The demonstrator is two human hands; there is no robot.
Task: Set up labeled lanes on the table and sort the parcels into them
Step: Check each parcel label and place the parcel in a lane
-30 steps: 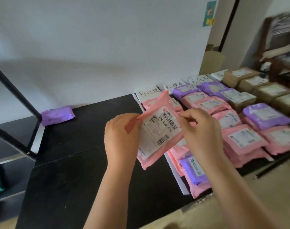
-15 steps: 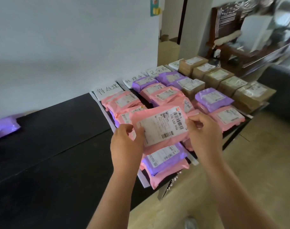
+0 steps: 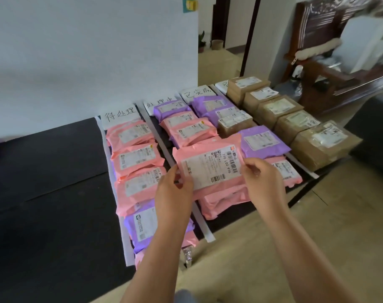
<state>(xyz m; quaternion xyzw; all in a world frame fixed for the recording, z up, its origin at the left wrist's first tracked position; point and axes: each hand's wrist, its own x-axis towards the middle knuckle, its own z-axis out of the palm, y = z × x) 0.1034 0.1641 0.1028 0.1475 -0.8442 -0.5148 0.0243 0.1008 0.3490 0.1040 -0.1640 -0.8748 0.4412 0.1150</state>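
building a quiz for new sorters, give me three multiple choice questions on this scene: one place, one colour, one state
1. Where does the row of brown boxes stand? A) leftmost lane B) rightmost lane C) floor
2. What colour is the held parcel? A) pink B) purple C) brown
3. What grips it? A) one hand B) both hands C) nothing
1 B, they fill the lane farthest right; 2 A, its wrap is pink; 3 B, left hand and right hand pinch its ends.
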